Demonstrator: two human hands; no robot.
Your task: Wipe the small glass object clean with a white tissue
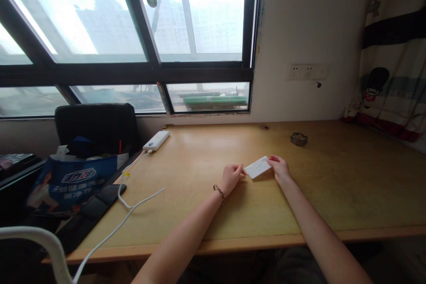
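A small flat white packet or folded paper (258,167) is held a little above the wooden table (186,213), tilted with its right end higher. My right hand (278,167) pinches its right end between thumb and fingers. At the packet's left corner is my left hand (233,176), its fingers curled and the thumb and fingertips close together at the edge. Whether those fingertips grip the corner or only touch it is too small to tell. A beaded bracelet (219,194) circles my left wrist.
A white power bank (156,140) with a white cable (133,207) lies at the table's left edge. A dark coiled bracelet-like object (298,139) sits at the back right. Left of the table are a blue bag (71,186) and a black chair (96,124).
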